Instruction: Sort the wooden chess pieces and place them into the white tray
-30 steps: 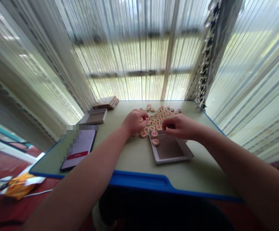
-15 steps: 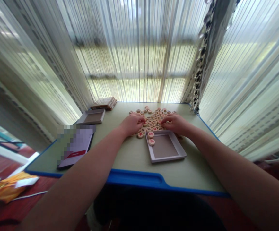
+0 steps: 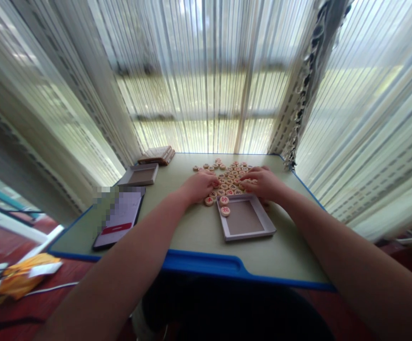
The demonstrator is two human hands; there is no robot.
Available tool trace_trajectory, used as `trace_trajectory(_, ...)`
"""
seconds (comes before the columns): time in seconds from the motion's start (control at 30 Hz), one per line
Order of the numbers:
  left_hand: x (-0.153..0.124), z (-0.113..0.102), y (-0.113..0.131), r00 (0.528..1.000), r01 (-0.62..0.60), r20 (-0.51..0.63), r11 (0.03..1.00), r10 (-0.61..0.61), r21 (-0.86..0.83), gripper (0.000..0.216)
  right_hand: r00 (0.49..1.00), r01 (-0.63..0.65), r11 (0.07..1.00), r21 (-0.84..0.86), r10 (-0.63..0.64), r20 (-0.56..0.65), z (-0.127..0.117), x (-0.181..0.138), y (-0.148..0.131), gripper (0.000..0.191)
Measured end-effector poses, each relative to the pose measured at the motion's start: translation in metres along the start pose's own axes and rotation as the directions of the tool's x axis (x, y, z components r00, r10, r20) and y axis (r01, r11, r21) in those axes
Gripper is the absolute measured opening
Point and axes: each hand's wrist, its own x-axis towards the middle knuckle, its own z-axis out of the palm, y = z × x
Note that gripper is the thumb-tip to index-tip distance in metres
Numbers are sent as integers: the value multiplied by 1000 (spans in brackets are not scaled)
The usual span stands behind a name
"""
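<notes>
A crowd of round wooden Chinese chess pieces (image 3: 232, 174) with red or dark characters covers the far middle of the table. On the pile's left side, my left hand (image 3: 201, 184) has its fingers curled down around a red-marked Chinese chess piece (image 3: 215, 184). My right hand (image 3: 264, 182) reaches in from the right, thumb and forefinger apart, touching pieces at the edge. Its other fingers are partly hidden. In front of the pile lies a shallow open box (image 3: 250, 234). Two red-marked pieces (image 3: 224, 211) sit along its left side.
A tablet or large phone (image 3: 120, 220) lies at the left of the table (image 3: 191, 232). Behind it are another shallow box (image 3: 152, 176) and a folded board or stack (image 3: 158, 154). Striped curtains hang close around the far edge. The table's near edge has a blue rim (image 3: 206, 263).
The view has shifted slightly. My left fingers stay at the left of the pile, and my right hand's fingers have spread a little over the pieces. The two pieces remain in the box.
</notes>
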Motion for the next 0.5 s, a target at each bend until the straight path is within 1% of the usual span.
trace_trajectory(0.1, 0, 1, -1, 998, 63, -14, 997, -62, 37, 27, 995, 102, 993, 62, -102, 6, 0, -2, -18, 25)
trace_trajectory(0.2, 0, 2, -3, 994, 113, -19, 993, -112, 45, 26, 977, 189, 977, 102, -198, 77, -4, -4, -35, 23)
trace_trajectory(0.27, 0, 3, -5, 989, 144, -28, 989, -144, 27, 26, 973, 189, 977, 102, -200, 115, -6, -5, -42, 24)
trace_trajectory(0.37, -1, 5, -9, 969, 223, -105, 974, -225, -28, 34, 978, 167, 984, 58, -173, 119, -6, -4, -43, 25)
trace_trajectory(0.43, -2, 5, -12, 938, 292, -174, 954, -299, -68, 43, 981, 161, 987, 17, -162, 109, -5, -3, -40, 26)
trace_trajectory(0.5, -3, 5, -15, 898, 373, -208, 922, -387, -103, 48, 987, 139, 990, -12, -137, 89, -2, -3, -36, 28)
